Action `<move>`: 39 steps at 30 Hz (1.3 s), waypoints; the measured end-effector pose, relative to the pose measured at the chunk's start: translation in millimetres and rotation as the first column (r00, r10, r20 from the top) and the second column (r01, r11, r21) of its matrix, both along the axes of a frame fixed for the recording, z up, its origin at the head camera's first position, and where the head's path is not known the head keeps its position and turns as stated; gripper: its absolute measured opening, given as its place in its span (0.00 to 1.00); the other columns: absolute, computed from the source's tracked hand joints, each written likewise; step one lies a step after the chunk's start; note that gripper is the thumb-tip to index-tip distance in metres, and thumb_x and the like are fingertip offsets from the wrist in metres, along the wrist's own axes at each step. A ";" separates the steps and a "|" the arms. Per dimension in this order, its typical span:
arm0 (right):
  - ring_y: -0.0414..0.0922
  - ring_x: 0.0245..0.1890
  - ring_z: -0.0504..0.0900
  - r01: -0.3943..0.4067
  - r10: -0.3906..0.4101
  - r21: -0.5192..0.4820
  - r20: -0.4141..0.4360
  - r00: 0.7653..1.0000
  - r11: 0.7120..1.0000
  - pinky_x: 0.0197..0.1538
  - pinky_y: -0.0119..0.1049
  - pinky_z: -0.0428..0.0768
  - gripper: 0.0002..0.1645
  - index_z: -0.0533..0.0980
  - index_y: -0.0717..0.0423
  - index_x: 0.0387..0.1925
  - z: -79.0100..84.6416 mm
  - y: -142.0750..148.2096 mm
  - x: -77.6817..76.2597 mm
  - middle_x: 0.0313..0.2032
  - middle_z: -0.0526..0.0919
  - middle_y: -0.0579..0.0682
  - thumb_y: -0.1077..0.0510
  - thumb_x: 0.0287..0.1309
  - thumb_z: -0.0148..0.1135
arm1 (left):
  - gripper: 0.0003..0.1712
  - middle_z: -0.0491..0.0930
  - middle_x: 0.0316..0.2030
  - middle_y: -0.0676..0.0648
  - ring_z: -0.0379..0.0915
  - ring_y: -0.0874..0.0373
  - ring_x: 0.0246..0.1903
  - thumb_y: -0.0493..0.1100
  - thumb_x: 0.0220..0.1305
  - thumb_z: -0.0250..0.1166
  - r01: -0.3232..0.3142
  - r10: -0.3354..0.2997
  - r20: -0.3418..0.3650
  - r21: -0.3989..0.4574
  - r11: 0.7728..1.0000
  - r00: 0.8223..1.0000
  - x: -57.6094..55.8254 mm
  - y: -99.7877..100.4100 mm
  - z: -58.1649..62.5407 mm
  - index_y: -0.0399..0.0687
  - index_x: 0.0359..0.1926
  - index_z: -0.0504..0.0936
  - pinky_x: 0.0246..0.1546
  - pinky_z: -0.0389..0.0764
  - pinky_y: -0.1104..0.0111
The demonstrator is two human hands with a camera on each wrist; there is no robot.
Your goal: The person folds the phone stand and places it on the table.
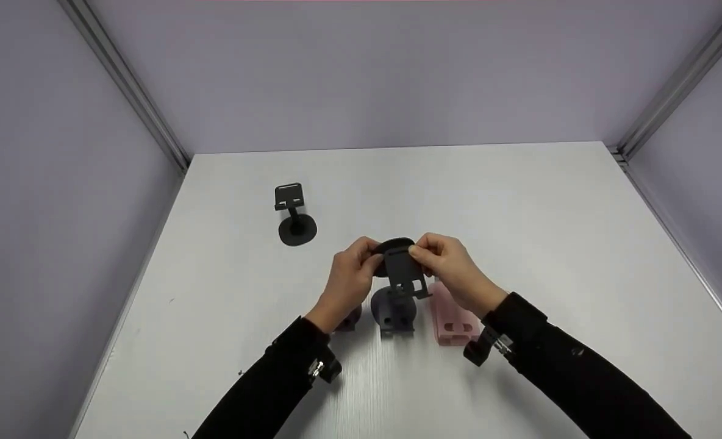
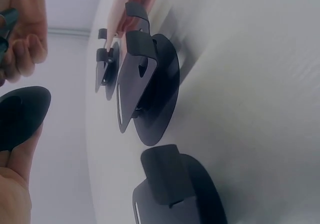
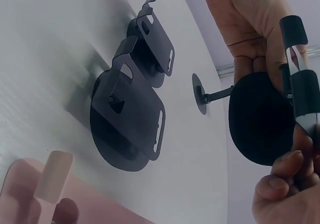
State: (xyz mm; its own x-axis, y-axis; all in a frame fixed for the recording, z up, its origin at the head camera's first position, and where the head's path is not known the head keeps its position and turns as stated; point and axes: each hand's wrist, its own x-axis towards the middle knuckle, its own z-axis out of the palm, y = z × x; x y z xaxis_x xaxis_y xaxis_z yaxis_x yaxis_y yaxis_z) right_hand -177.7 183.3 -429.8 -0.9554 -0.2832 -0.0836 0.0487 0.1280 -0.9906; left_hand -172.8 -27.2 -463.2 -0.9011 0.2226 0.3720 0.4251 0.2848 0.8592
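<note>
Both hands hold a black phone stand [image 1: 405, 272] above the table. My left hand [image 1: 350, 274] pinches the edge of its round base, which shows from below in the right wrist view as a dark disc [image 3: 260, 121]. My right hand [image 1: 455, 271] pinches the edge of its plate between thumb and fingers. Below the hands lies a dark grey folded phone stand [image 1: 391, 308], its plate down over its base. Another folded stand [image 1: 350, 319] is partly hidden behind my left wrist. A pink stand [image 1: 449, 314] lies under my right hand, partly covered by it.
An unfolded black phone stand [image 1: 297, 228] stands upright farther back on the left of the white table [image 1: 519, 201]. Grey-lilac panels [image 1: 361, 73] with metal corner posts enclose the table at the back and sides.
</note>
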 end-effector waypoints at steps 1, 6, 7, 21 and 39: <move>0.43 0.28 0.69 0.000 0.000 0.001 0.010 1.000 1.000 0.32 0.31 0.69 0.12 0.74 0.60 0.32 -0.4 0.1 -0.1 0.25 0.71 0.47 0.57 0.73 0.60 | 0.04 0.84 0.28 0.46 0.81 0.59 0.29 0.31 0.72 0.60 0.006 -0.006 -0.005 0.002 1.000 1.000 0.2 0.2 -0.1 0.37 0.45 0.80 0.33 0.80 0.71; 0.42 0.28 0.69 0.000 0.000 0.005 0.062 0.998 1.000 0.33 0.31 0.68 0.13 0.74 0.57 0.31 -1.3 0.7 -1.4 0.25 0.71 0.45 0.56 0.72 0.61 | 0.03 0.86 0.30 0.45 0.83 0.59 0.30 0.30 0.71 0.61 0.012 -0.012 -0.028 -0.008 1.000 1.000 0.8 1.2 -1.2 0.36 0.43 0.80 0.33 0.81 0.71; 0.42 0.28 0.69 0.000 0.000 0.003 0.070 0.998 1.000 0.33 0.31 0.68 0.13 0.74 0.57 0.31 -1.6 0.8 -1.8 0.25 0.71 0.45 0.56 0.72 0.61 | 0.03 0.86 0.30 0.45 0.83 0.59 0.30 0.30 0.71 0.61 0.009 -0.009 -0.032 -0.011 1.000 0.999 0.9 1.3 -1.5 0.36 0.43 0.81 0.33 0.81 0.71; 0.42 0.28 0.70 0.004 -0.003 -0.009 0.093 0.996 1.000 0.33 0.31 0.69 0.13 0.75 0.58 0.32 -3.9 -0.9 -3.8 0.27 0.73 0.46 0.54 0.72 0.62 | 0.03 0.87 0.29 0.45 0.83 0.59 0.29 0.31 0.71 0.62 -0.010 0.010 -0.041 0.000 1.000 0.999 -0.6 0.1 -3.5 0.37 0.43 0.81 0.32 0.81 0.71; 0.40 0.26 0.71 -0.001 -0.003 0.036 0.114 0.994 0.999 0.28 0.29 0.67 0.16 0.79 0.59 0.39 3.7 5.4 -3.0 0.25 0.77 0.46 0.48 0.69 0.65 | 0.05 0.87 0.32 0.44 0.87 0.53 0.33 0.30 0.72 0.60 -0.081 0.083 -0.026 0.048 0.996 0.996 -10.9 -7.9 0.3 0.36 0.45 0.81 0.37 0.85 0.67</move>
